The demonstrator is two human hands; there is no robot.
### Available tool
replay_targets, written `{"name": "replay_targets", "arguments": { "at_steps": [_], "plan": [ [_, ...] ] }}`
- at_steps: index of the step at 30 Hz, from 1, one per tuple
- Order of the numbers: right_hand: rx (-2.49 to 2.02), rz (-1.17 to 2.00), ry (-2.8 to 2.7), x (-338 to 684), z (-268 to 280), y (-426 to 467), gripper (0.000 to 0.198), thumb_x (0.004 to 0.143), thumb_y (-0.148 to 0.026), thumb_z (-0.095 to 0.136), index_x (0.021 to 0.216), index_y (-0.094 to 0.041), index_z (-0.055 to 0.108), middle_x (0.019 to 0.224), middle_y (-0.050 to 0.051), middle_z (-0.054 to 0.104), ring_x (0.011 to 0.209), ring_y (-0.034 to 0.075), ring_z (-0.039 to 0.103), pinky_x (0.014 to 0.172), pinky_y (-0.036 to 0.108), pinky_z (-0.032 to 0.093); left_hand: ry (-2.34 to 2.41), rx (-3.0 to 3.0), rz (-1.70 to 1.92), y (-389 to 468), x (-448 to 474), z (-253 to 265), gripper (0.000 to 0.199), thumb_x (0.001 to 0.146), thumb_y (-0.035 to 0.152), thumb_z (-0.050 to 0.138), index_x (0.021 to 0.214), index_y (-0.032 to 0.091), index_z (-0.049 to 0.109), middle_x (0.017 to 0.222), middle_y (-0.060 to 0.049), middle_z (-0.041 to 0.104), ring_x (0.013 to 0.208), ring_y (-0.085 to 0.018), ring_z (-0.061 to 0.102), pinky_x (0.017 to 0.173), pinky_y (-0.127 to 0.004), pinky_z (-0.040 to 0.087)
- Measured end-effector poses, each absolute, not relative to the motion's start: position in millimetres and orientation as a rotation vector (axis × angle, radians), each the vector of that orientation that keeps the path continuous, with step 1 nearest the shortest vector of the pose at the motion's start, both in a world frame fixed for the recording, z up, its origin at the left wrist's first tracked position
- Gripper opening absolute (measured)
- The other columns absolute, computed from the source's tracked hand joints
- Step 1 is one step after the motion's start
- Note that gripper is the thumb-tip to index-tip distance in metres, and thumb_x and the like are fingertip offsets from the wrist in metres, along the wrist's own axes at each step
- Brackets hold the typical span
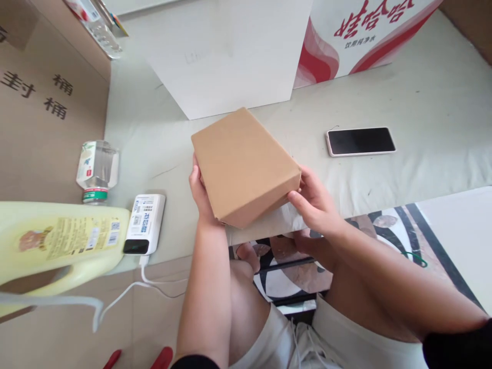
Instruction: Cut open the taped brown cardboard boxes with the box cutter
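A plain brown cardboard box (246, 166) is held tilted in front of me, between both hands. My left hand (201, 195) grips its left side, with the thumb along the edge and the other fingers hidden behind it. At the lower right corner, my right hand (313, 200) has its thumb on the near side and its fingers behind the corner. The box looks closed, and no label shows on the faces I can see. Beyond it, a large white box (234, 56) stands on the pale cloth.
A smartphone (361, 141) lies on the cloth to the right. On the left are a clear bottle (100, 166), a white power bank (148, 220) with a cable, and a yellow jug (61, 241). Behind stand a red-and-white carton (357, 41) and a large brown carton (46, 118).
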State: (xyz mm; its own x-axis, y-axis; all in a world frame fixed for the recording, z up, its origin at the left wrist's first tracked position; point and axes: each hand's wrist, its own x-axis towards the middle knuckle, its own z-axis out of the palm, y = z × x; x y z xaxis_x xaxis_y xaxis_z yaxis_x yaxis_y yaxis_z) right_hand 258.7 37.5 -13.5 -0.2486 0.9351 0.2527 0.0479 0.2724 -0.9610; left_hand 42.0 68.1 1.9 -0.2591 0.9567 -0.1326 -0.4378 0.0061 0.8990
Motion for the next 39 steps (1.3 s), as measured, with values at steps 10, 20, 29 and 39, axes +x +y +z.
{"name": "replay_targets", "arguments": {
  "at_steps": [10,20,29,39],
  "plan": [
    [-0.839,0.674,-1.800,265,-7,34,0.050,0.091,-0.016,0.059,0.138,-0.031,0.054,0.151,0.008,0.046,0.151,0.025,0.037,0.127,0.049,0.033,1.089,0.422,1.297,71,40,-11,0.034,0.086,0.041,0.061,0.105,0.015,0.072,0.106,-0.007,0.077,0.115,-0.027,0.069,0.101,-0.038,0.057],
    [-0.850,0.552,-1.829,267,-3,34,0.032,0.093,-0.028,0.054,0.125,-0.026,0.060,0.158,0.008,0.036,0.153,0.031,0.032,0.126,0.057,0.031,1.046,0.474,1.210,67,38,-11,0.039,0.084,0.031,0.062,0.122,0.021,0.065,0.125,-0.005,0.071,0.112,-0.022,0.069,0.101,-0.038,0.055],
    [-0.878,0.602,-1.742,263,0,30,0.018,0.094,-0.029,0.055,0.109,-0.024,0.064,0.157,0.006,0.043,0.150,0.028,0.039,0.123,0.054,0.037,1.493,0.967,1.248,65,39,-26,0.040,0.081,0.038,0.070,0.117,0.021,0.067,0.128,-0.010,0.069,0.126,-0.031,0.060,0.115,-0.053,0.044],
    [-0.647,0.948,-1.886,260,8,26,0.017,0.096,-0.035,0.054,0.105,-0.023,0.063,0.154,0.009,0.049,0.139,0.024,0.052,0.111,0.045,0.049,1.200,1.338,1.830,66,18,-21,0.060,0.090,0.064,0.049,0.141,0.036,0.037,0.145,-0.007,0.047,0.133,-0.029,0.053,0.109,-0.049,0.048]
  ]
}}
